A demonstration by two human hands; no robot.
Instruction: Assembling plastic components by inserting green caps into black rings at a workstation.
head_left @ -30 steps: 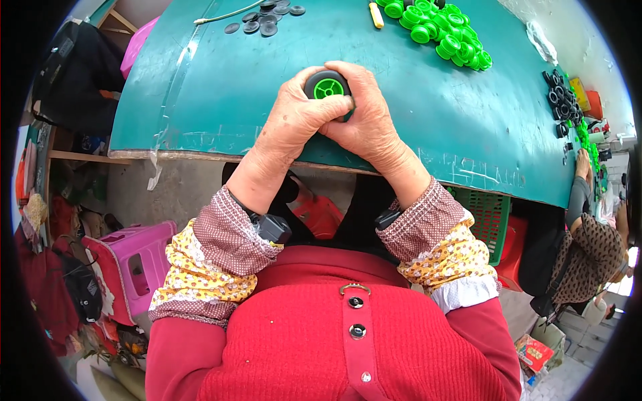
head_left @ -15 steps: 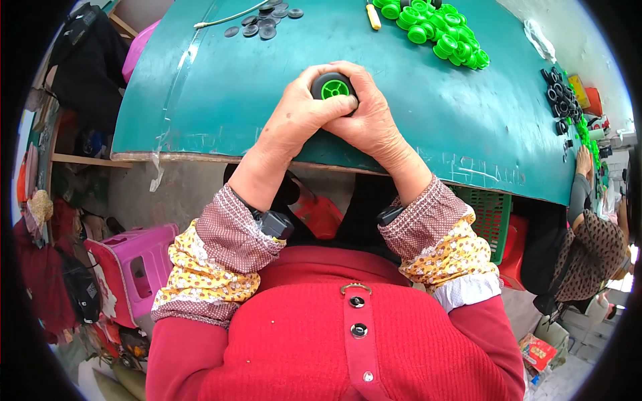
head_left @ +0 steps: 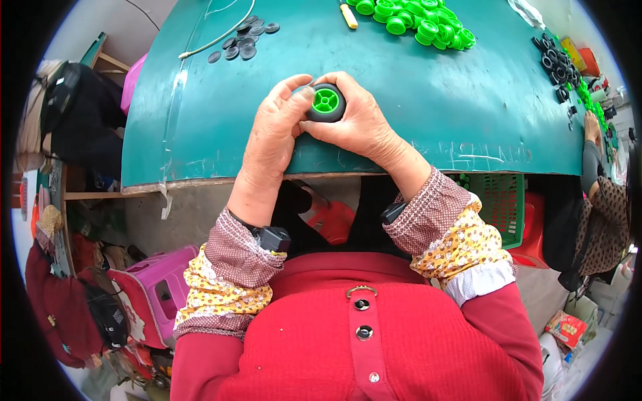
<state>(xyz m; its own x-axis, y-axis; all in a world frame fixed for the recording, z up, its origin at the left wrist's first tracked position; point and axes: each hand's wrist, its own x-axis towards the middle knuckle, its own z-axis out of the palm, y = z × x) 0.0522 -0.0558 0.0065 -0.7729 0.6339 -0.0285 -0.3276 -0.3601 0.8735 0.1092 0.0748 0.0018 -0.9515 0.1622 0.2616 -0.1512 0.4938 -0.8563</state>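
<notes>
A small toy wheel (head_left: 326,100), with a black tyre around a bright green spoked hub, is held just above the near part of the green table (head_left: 221,120). My right hand (head_left: 358,123) is wrapped round its right side and lower edge, hub facing up. From the left, my left hand (head_left: 275,123) meets the wheel with its thumb and bent fingers at the tyre's left rim. Part of the tyre and the right fingers' undersides are hidden.
Green wheel hubs (head_left: 428,23) lie heaped at the far side, beside a yellow-handled tool (head_left: 348,17). Several black discs (head_left: 244,40) and a pale cable (head_left: 221,40) lie far left. Black tyres (head_left: 555,60) are at the right, near another person's hand (head_left: 592,127). A green crate (head_left: 501,210) stands below the table.
My hands have loosened from a tight two-handed clasp round the wheel. The left thumb has come off the hub, the left fingers have lifted, and the wheel has shifted slightly left and nearer.
</notes>
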